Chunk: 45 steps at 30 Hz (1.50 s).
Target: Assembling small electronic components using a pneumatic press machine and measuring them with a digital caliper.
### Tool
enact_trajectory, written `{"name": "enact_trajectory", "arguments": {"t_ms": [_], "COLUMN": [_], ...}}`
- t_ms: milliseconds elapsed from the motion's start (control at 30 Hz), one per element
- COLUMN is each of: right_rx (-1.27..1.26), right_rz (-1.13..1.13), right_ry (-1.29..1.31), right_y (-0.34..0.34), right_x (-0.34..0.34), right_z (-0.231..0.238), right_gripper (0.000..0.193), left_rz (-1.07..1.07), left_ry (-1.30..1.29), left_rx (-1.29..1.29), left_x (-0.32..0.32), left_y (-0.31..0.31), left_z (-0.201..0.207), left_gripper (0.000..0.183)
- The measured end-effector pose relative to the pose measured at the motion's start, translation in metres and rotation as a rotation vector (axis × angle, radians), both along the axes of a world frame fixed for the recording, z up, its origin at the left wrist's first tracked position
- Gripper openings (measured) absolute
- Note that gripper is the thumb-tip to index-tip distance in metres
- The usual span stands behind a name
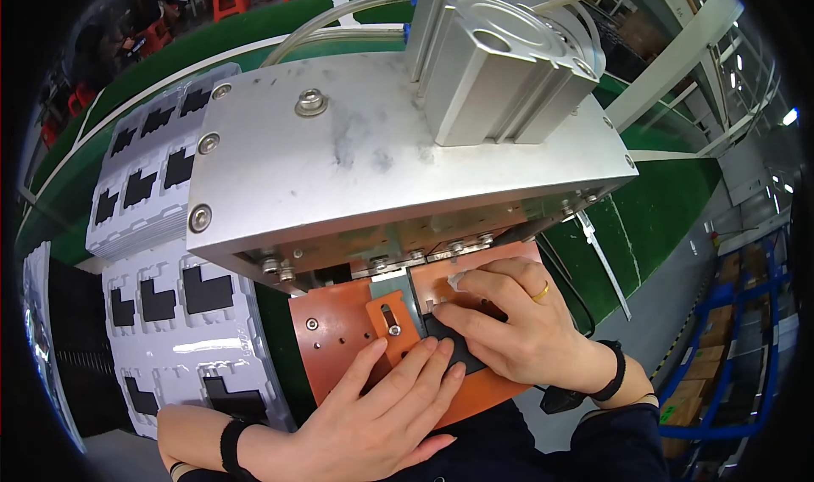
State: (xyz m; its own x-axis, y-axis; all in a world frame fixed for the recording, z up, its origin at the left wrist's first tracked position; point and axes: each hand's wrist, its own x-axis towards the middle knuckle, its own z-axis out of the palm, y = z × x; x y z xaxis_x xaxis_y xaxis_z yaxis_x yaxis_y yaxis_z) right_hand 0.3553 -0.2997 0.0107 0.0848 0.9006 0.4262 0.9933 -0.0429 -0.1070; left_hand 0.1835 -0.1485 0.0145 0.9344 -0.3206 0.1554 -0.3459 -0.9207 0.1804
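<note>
My left hand (381, 414) lies with its fingers stretched out, fingertips resting on a flat black piece (462, 346) and beside an orange slotted block (393, 323). The black piece sits on an orange-red fixture plate (326, 312) in front of a metal press (365, 151). My right hand (526, 321), a ring on one finger, bends over the right side of the plate. Its thumb tip meets the black piece's upper edge, while a small pale scrap (455, 280) shows at the forefinger tip. The curled fingers partly hide what lies beneath.
White plastic trays (182, 334) with black L-shaped pieces stand at the left, with a stack of similar trays (144, 172) behind. An air cylinder (509, 75) with hoses tops the press. A metal caliper-like tool (604, 261) lies on the green surface at right.
</note>
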Motion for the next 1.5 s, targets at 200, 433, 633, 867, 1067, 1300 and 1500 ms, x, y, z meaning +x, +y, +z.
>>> {"name": "enact_trajectory", "arguments": {"t_ms": [200,433,633,867,1067,1300,1500], "right_rx": [-0.023,0.089,-0.025,0.119,0.068,-0.010,-0.028], "right_rz": [-0.124,0.070,0.031,-0.118,-0.113,-0.187,-0.033], "right_ry": [0.027,0.127,-0.067,-0.084,-0.101,0.100,0.075], "right_y": [0.001,-0.007,-0.002,-0.004,-0.005,0.000,-0.003], "right_x": [-0.004,0.004,-0.001,-0.003,-0.003,-0.003,0.000], "right_z": [-0.001,-0.011,0.002,-0.006,-0.003,-0.004,-0.001], "right_gripper": [0.028,0.020,0.020,0.023,0.023,0.029,0.037], "left_rz": [-0.033,-0.014,-0.014,-0.019,-0.035,-0.013,-0.010], "left_ry": [-0.033,-0.006,-0.010,-0.002,-0.010,0.012,0.003], "left_rx": [0.011,0.007,0.011,0.008,0.005,-0.009,-0.009], "left_x": [0.000,0.001,0.001,0.002,0.004,0.000,0.001], "left_y": [0.001,0.000,0.000,0.000,0.001,0.001,-0.001], "left_z": [-0.001,0.001,0.003,0.002,0.003,0.000,0.001], "left_gripper": [0.063,0.062,0.062,0.060,0.059,0.060,0.060]}}
